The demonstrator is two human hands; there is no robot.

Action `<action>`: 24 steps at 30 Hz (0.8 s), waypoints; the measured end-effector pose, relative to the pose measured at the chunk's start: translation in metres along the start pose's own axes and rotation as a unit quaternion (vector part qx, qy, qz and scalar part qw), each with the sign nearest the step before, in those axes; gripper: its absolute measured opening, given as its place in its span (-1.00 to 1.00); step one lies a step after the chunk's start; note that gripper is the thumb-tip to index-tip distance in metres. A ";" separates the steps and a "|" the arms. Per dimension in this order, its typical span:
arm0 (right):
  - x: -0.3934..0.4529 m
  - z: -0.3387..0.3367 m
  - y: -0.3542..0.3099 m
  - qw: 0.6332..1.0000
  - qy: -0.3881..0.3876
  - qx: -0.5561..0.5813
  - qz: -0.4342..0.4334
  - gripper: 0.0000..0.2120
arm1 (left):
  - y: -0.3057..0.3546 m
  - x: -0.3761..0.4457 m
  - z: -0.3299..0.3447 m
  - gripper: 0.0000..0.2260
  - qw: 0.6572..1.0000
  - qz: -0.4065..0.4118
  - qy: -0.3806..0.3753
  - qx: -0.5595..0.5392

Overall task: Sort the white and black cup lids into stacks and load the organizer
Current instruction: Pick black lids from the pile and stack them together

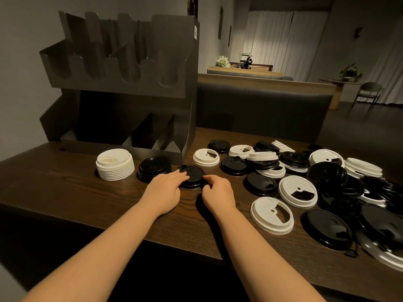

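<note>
- Left hand (166, 186): fingers laid almost straight over the left part of a round black plastic cup lid (193, 176), touching its top and rim.
- Right hand (216, 189): fingers curled, pinching the right rim of the same black lid.
- Black lid: flat on the dark wood-grain worktop (65, 188), in front of the tall dark multi-compartment organizer (130, 83), near its right front corner.
- Short stack of round black plastic lids (153, 167): just left of the held lid, touching or nearly touching it; in front of the organizer.
- Stack of round white plastic lids (115, 164): left of the black stack, also in front of the organizer, apart from its base.
- Single round white plastic lid (206, 157): just right of the organizer's front corner, behind the held lid.
- Loose pile of mixed white and black lids (316, 184): spread over the worktop well right of the organizer, many overlapping.
- Organizer: visible lower bins and upper slots hold no lids.
</note>
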State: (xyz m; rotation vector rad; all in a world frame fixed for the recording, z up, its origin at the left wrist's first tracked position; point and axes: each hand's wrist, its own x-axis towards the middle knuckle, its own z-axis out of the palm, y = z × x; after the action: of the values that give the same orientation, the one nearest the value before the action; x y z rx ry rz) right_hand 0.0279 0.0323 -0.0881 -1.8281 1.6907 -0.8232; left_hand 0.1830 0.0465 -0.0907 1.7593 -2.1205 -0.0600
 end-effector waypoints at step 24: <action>0.019 -0.083 0.053 0.973 -0.019 -0.226 -0.049 -0.76 | 0.121 0.077 0.041 -0.64 0.950 -0.046 -0.009 -0.308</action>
State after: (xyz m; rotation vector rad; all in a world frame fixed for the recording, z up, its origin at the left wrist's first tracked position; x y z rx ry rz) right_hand -0.0681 0.0112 -0.0682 -2.2242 1.8883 -0.4567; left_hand 0.0457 -0.0093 -0.0752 1.4675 -1.7564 -0.6860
